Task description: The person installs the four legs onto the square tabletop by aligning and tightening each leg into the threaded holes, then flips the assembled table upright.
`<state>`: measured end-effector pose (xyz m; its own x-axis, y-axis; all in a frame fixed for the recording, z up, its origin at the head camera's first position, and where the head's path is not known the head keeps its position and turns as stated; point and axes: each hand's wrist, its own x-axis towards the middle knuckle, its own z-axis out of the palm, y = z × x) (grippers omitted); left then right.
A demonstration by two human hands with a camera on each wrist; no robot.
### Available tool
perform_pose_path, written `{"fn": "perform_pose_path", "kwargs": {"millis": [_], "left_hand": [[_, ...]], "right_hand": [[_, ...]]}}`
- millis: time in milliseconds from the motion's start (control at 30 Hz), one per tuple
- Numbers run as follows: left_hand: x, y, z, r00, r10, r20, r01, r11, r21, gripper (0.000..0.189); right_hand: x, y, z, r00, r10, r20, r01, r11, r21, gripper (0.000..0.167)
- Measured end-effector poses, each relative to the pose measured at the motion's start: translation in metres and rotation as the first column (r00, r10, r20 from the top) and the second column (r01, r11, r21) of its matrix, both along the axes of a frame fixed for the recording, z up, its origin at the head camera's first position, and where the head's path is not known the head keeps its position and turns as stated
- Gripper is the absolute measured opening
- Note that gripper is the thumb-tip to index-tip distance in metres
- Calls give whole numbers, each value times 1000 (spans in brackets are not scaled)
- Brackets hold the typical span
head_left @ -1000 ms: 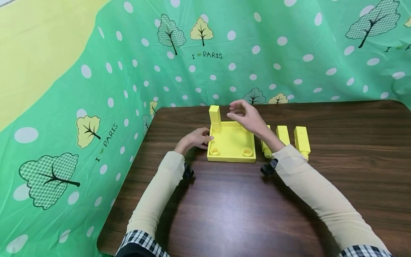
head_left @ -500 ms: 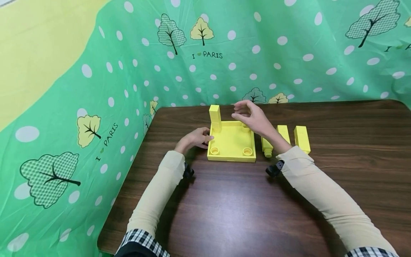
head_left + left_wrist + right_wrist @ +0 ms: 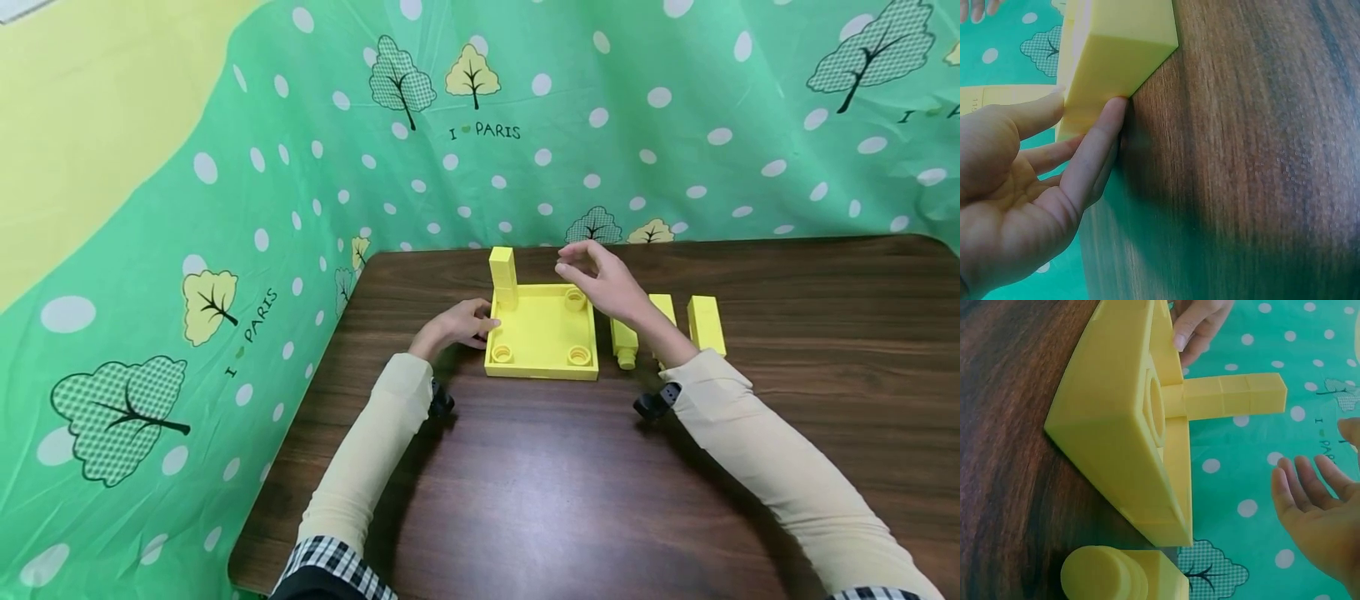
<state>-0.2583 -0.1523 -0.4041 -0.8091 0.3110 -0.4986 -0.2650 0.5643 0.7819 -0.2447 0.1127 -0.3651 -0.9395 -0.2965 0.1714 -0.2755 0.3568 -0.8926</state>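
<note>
A yellow square tray-shaped board (image 3: 534, 333) lies on the table with its rim up. Round sockets show in three corners, among them the near-right socket (image 3: 579, 356). In the far-left corner a yellow square leg (image 3: 502, 271) stands upright. My left hand (image 3: 453, 323) holds the board's left side, thumb at the rim and fingers against the outer wall (image 3: 1116, 69). Above the far-right corner hovers my right hand (image 3: 603, 279), apart from the board. In the right wrist view its fingers (image 3: 1310, 487) are loosely bent, with nothing between them.
Right of the board lie three loose yellow legs: a near one (image 3: 624, 343) with a round peg end, a middle one (image 3: 663, 305) partly behind the right forearm, and a far one (image 3: 707, 323). A green patterned cloth (image 3: 525, 183) hangs behind the brown table (image 3: 525, 483).
My right hand has moved right, away from the standing leg, uncovering the far-right socket. The left hand, board and standing leg stay in place.
</note>
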Motion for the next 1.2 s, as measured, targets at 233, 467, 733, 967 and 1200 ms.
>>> {"fn": "perform_pose_path", "kwargs": {"millis": [233, 467, 733, 967, 1200], "left_hand": [[0, -1, -1, 1000, -6, 0, 6, 1000, 16, 52], [0, -1, -1, 1000, -5, -4, 5, 1000, 17, 52], [0, -1, -3, 1000, 1, -7, -1, 1000, 1, 52], [1, -1, -2, 1000, 7, -8, -7, 1000, -5, 52], [0, 0, -3, 1000, 9, -10, -9, 1000, -9, 53]], "right_hand": [[6, 7, 4, 1000, 7, 28, -7, 1000, 19, 47], [12, 17, 9, 999, -4, 37, 3, 999, 48, 47], [17, 33, 8, 997, -17, 73, 12, 998, 65, 49], [19, 44, 8, 996, -32, 81, 29, 999, 39, 47], [21, 59, 12, 995, -55, 84, 51, 997, 51, 50]]}}
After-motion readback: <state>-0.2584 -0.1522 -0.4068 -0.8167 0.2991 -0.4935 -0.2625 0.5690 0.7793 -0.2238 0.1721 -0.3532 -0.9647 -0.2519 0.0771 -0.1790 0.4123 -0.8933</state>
